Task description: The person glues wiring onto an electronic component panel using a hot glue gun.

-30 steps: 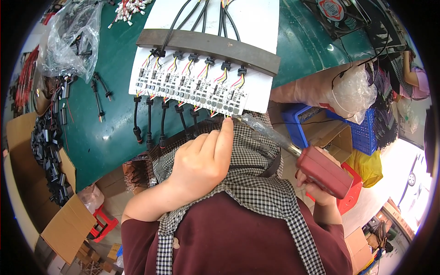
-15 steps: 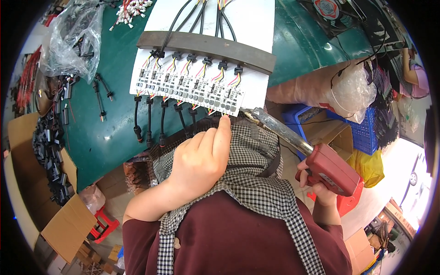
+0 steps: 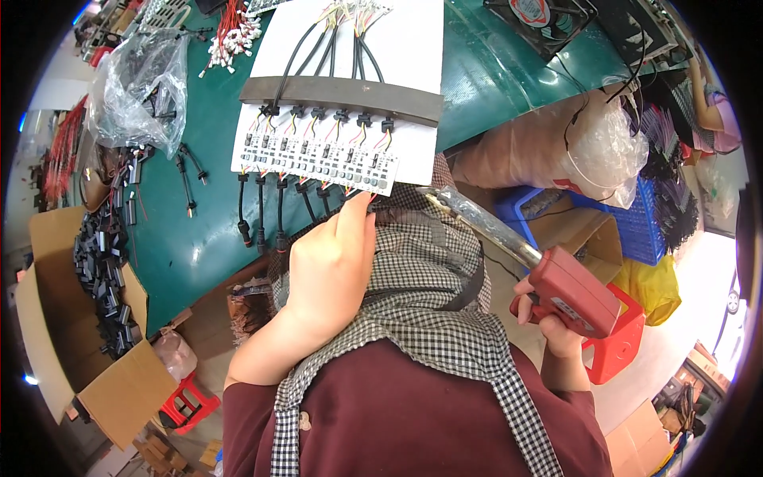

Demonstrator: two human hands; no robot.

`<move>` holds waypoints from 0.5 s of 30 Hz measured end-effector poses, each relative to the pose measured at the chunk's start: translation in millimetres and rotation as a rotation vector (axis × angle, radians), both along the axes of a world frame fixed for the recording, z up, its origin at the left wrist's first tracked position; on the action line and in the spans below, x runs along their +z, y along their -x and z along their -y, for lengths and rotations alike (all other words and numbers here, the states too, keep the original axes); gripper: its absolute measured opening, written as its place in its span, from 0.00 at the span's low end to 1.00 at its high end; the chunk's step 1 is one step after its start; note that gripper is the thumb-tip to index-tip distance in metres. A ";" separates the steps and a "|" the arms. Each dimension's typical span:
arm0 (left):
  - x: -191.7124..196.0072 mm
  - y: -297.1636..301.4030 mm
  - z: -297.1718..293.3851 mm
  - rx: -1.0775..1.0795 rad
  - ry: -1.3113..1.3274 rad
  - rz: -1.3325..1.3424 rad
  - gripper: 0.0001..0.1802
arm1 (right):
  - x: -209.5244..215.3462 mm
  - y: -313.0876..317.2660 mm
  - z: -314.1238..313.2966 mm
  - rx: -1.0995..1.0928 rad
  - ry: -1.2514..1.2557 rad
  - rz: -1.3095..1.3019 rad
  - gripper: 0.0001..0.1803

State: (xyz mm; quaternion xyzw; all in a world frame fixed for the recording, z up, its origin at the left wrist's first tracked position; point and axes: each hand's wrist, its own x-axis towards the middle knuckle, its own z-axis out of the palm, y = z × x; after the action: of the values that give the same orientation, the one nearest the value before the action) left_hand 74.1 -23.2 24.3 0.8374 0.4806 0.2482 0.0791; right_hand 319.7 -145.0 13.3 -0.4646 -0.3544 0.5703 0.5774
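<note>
Wrapped round the handle of a red soldering gun (image 3: 574, 292), my right hand (image 3: 563, 340) has it gripped from below, with the thumb against the body and a finger curled at the underside. Its long metal barrel (image 3: 509, 241) slants up and to the left, and the tip ends near the lower right corner of the white circuit board (image 3: 318, 161), with a gap between the two. My left hand (image 3: 330, 258) is nearly closed, fingers bent and bunched together, the fingertips at the board's lower edge close to its right end, where red wires (image 3: 372, 200) show just beside them. I cannot tell whether I am pinching a wire there, because the back of my own hand hides it. The board is a long strip crowded with small dark parts, lying on a white sheet (image 3: 417, 147) and sloping down to the right. Black cables (image 3: 281, 215) hang from its lower edge, left of my fingers, while thin coloured wires join its upper edge to more cables that pass under a dark bar (image 3: 342, 97) laid across the sheet. Farther left, two loose cables (image 3: 187, 191) and a clear plastic bag (image 3: 135, 103) lie on the green table (image 3: 183, 266)
</note>
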 end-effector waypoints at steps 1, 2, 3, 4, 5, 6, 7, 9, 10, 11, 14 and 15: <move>5.1 0.3 -1.4 0.018 0.072 -0.006 0.11 | -0.9 -0.9 1.4 -0.004 -0.004 -0.002 0.45; 10.3 0.8 -3.1 0.037 0.145 -0.011 0.11 | -2.6 -2.3 3.1 -0.003 -0.006 0.042 0.44; 14.9 1.1 -5.2 0.036 0.142 -0.014 0.11 | -3.9 -3.6 4.1 0.001 -0.008 0.087 0.43; 19.5 1.4 -8.3 0.032 0.197 -0.041 0.10 | -2.9 -3.4 3.3 -0.001 -0.010 0.084 0.43; 23.9 1.3 -10.7 0.027 0.251 -0.067 0.09 | -0.6 -2.9 1.7 0.003 -0.004 0.075 0.43; 28.4 1.6 -11.8 0.012 0.255 -0.154 0.08 | 0.6 -2.6 0.4 0.011 0.003 0.066 0.42; 29.1 0.5 -11.9 0.012 0.254 -0.156 0.08 | -0.8 -3.5 0.6 0.010 0.002 0.065 0.42; 29.9 -2.6 -11.0 -0.015 0.082 -0.403 0.10 | -6.5 -6.5 2.7 -0.026 -0.029 0.089 0.42; 27.8 -3.3 -9.2 -0.014 0.081 -0.403 0.10 | -10.0 -9.7 4.7 -0.026 -0.030 0.089 0.42; 23.1 -3.8 -6.5 -0.040 -0.043 -0.475 0.12 | -13.8 -14.2 7.1 -0.007 -0.024 0.167 0.43; 12.6 -9.9 1.4 -0.038 -0.227 -0.620 0.13 | -6.4 -6.0 -0.5 -0.006 -0.006 0.119 0.43; 11.1 -13.1 3.1 -0.005 -0.285 -0.687 0.13 | -2.6 -2.7 -5.5 -0.021 0.005 -0.002 0.44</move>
State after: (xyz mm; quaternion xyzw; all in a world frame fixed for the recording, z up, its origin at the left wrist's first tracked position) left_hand 87.2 -26.3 35.3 0.8757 0.4376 0.0167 -0.2035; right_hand 322.5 -139.5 10.6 -0.4691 -0.3477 0.5655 0.5825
